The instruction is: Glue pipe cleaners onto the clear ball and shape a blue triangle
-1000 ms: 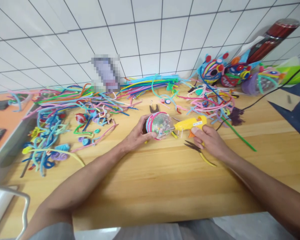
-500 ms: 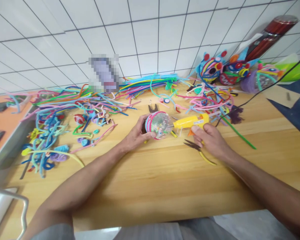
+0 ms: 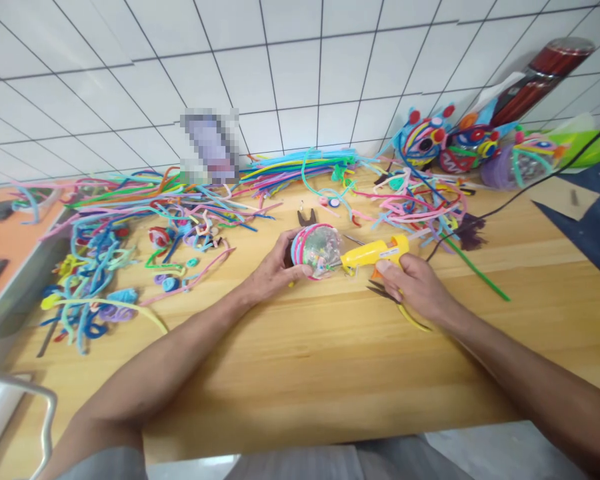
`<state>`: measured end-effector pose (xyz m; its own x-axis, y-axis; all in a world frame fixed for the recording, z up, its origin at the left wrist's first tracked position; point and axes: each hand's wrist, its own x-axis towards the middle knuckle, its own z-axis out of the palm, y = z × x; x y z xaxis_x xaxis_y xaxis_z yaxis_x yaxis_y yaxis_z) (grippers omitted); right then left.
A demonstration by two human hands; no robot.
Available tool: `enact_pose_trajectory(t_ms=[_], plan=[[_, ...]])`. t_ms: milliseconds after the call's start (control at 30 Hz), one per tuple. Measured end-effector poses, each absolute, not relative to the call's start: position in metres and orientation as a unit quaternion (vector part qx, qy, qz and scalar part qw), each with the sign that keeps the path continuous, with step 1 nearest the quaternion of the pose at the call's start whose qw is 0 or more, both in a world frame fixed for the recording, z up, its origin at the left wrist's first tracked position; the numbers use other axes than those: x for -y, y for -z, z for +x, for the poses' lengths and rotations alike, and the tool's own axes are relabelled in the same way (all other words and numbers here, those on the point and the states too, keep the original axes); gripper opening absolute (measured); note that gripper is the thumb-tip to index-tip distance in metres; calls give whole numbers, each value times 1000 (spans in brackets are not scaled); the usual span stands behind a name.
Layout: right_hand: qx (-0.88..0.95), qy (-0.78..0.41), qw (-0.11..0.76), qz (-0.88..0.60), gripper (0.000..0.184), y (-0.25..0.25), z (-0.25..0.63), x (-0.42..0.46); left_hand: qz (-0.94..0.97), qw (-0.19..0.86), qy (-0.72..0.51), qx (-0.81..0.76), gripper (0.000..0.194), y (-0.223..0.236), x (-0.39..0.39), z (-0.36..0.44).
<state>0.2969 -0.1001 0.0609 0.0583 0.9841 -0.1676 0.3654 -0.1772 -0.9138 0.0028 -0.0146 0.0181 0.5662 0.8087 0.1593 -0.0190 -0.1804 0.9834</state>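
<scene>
My left hand (image 3: 280,267) is wrapped round a clear plastic ball-like container (image 3: 325,248), banded at its left with pink and blue pipe cleaners. My right hand (image 3: 413,280) grips a yellow hot glue gun (image 3: 373,253), thumb on its upper grip and a bit of orange trigger showing. The gun's nozzle points left at the container's right side; whether it touches, I cannot tell. Below my right hand lie pliers (image 3: 383,291) with dark jaws and yellow handles. A second dark-jawed tool (image 3: 307,217) sticks out behind the container.
Heaps of pipe cleaners lie left (image 3: 93,267), along the wall (image 3: 295,163) and right (image 3: 420,200). Decorated craft figures (image 3: 423,139) stand at the back right near a red flask (image 3: 545,83). A black cord (image 3: 520,193) crosses the right side. A blurred-out object (image 3: 211,147) leans on the tiled wall.
My right hand has moved the glue gun slightly left and down, bringing its nozzle lower against or near the container's right side. My left hand and the container stay almost still.
</scene>
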Motion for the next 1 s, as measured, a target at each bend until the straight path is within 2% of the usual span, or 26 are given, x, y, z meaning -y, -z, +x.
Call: enact_pose_trajectory(t_ms=[467,633,833,1000], plan=[[524,-437,385,-621,65,-63,293,101,681,571,-356,-288,80,-20,14,3],[569,-385,335,-645,64,-61,295,104,681,571,-351,-296,81,-22,15,2],[577,-376,349,-635,65,-64,295,103,679,570,-354,-297,82,-20,15,2],[629,-321,314,-635,59,-68,297,103,679,573,-356,-290,82,-18,14,2]])
